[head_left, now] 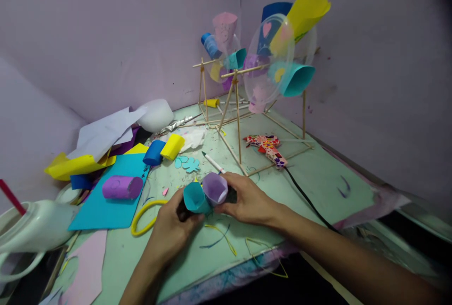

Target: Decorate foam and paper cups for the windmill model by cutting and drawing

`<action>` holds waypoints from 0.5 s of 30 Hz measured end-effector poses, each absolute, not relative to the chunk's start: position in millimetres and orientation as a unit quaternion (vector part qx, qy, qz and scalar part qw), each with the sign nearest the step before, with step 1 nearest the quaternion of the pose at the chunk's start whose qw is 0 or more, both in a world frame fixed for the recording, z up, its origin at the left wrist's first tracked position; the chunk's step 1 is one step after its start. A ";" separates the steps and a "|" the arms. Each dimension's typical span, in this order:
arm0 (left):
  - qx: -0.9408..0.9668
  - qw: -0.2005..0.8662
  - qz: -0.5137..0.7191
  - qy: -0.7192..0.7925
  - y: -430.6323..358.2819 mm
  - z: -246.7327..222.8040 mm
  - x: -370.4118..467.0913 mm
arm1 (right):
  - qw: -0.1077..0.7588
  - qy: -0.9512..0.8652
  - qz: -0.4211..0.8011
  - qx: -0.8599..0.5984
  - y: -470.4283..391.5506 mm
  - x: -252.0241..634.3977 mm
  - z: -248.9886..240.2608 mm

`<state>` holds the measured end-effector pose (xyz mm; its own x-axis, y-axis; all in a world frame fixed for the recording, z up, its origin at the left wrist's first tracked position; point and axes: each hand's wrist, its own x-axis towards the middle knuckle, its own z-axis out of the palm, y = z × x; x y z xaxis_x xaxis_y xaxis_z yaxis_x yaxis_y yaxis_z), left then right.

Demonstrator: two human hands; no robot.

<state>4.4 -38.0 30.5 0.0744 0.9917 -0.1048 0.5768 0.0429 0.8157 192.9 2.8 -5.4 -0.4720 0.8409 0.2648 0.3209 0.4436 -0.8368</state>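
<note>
And here we are at the near side of the pale green surface (335,166): the left hand (173,229) has its fingers curled partway in around a teal paper cup (194,199), while the right hand (250,201) grips a lilac one, the lilac cup (215,188), both mouths up, side by side and seemingly touching! A yellow loop (136,222) pokes out beside the left wrist, a white marker (213,161) lies just beyond the cups, and over right rests the patterned glue gun (264,146), near the stick frame (239,140).
</note>
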 end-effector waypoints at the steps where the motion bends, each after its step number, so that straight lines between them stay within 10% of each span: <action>1: 0.641 0.359 0.273 0.621 -38.2 29.3 4.1 | 0.347 -0.777 0.369 -0.374 2.7 193.6 -5.5; 15: 0.676 0.323 0.318 0.581 -48.2 14.3 4.5 | 0.294 -0.815 0.308 -0.393 0.5 198.1 -25.0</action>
<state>4.5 -48.2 14.3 0.1227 0.9910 0.0540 0.5801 -0.1157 0.8063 198.1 0.5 -25.0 -0.5186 0.8212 0.2382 0.4593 0.5025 -0.7325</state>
